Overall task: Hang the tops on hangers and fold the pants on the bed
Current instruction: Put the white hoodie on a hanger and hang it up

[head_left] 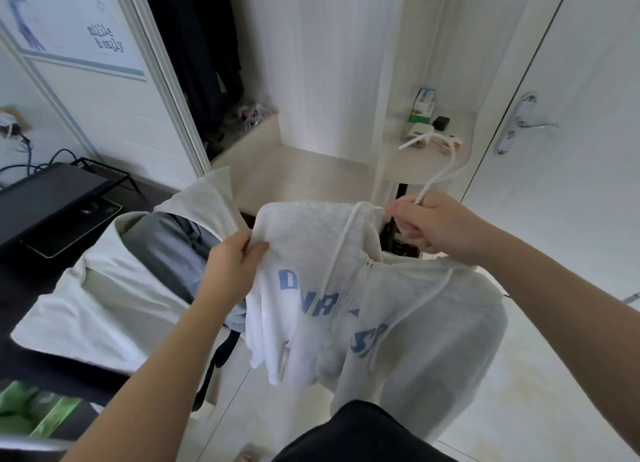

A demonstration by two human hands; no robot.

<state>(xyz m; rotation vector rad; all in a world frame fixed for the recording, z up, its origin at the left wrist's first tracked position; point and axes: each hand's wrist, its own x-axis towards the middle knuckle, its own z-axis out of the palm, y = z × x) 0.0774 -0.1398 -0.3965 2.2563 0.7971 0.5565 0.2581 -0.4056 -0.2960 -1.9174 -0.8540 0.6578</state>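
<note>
Left hand (235, 264): is pinching the hoodie (398, 305) at one shoulder, fingers curled.
Right hand (433, 222): is gripping the white hanger (429, 188) by its neck.
Hoodie: is hanging between and below both hands, showing blue "DNR"; the remaining letters are creased.
Poster (104, 39): is reading "millie & sally", far up-left of the left hand.

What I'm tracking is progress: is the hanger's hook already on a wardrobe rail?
No, the right hand holds the white hanger in mid-air, its hook free, above the hoodie.

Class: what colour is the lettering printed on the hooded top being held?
Light blue lettering on the pale grey hooded top; the head view shows it.
</note>
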